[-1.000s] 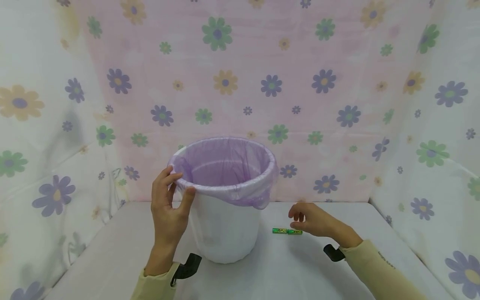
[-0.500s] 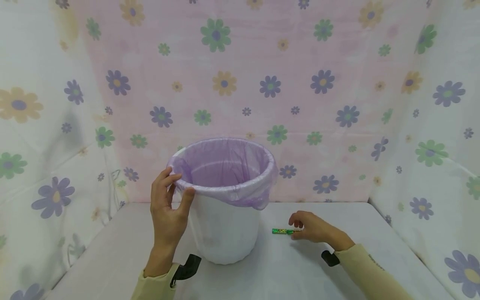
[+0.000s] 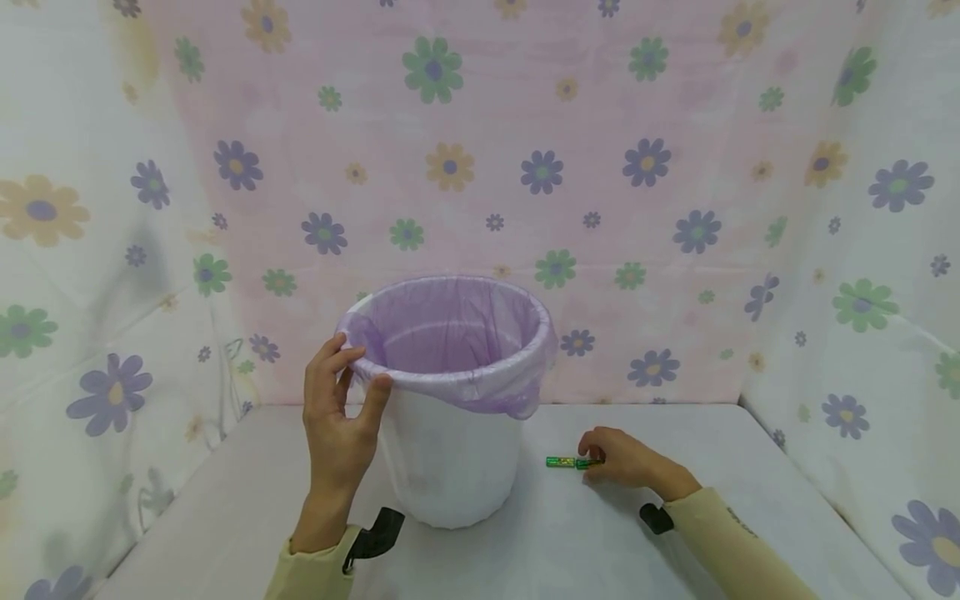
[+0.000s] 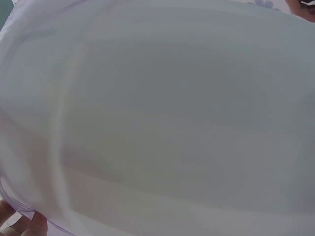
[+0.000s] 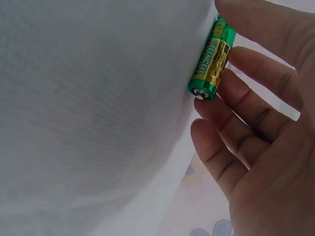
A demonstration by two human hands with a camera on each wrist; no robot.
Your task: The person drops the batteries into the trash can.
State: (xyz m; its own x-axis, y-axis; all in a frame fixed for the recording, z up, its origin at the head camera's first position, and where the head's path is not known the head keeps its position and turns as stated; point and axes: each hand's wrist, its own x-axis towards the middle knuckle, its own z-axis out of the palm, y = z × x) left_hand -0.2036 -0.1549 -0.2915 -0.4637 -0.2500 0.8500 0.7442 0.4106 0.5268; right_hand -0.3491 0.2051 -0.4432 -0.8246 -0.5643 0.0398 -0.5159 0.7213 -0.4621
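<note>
A white trash bin point(image 3: 453, 454) stands upright on the table, lined with a thin purple trash bag point(image 3: 495, 393) folded over its rim. My left hand point(image 3: 339, 433) grips the bin's near left rim through the bag, thumb on the near side. To the right of the bin, two green-and-gold batteries lie end to end: the left battery point(image 3: 560, 462) is untouched, and the right battery point(image 3: 584, 464) is partly covered by my right hand point(image 3: 628, 458). In the right wrist view, thumb and fingers close around that battery point(image 5: 212, 59), which sits against the white surface.
The white tabletop point(image 3: 225, 508) runs to a flower-patterned cloth backdrop point(image 3: 480, 183) behind and at both sides. Black wrist mounts point(image 3: 378, 533) sit at my sleeves. Mostly the bin's white wall point(image 4: 187, 123) fills the left wrist view.
My right hand has come down from above the batteries onto the right one and closed its fingers about it. The left hand and the bin stay put.
</note>
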